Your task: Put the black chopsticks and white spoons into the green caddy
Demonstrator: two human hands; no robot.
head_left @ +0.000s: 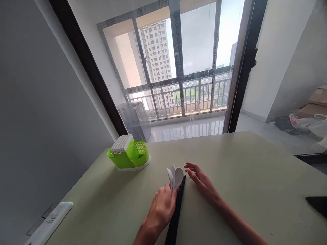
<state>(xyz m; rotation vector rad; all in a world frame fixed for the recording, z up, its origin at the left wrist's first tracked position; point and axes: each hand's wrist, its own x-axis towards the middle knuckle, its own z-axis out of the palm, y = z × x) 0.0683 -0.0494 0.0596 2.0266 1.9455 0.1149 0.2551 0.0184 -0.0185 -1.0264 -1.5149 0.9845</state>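
Several white spoons stand bowl-up in my left hand, its fingers wrapped round their handles. Beneath and just right of that hand, a bundle of black chopsticks lies lengthwise on the pale green table. My right hand is close to the chopstick tips, fingers stretched out and holding nothing. Farther back on the left is a green utensil holder with a white slotted top on one compartment and an open basket section. The spoon handles are mostly hidden by my left hand.
A white power strip lies along the table's left side, near the grey wall. At the right edge a black object is partly in view. Behind the table a dark-framed glass door shows a balcony.
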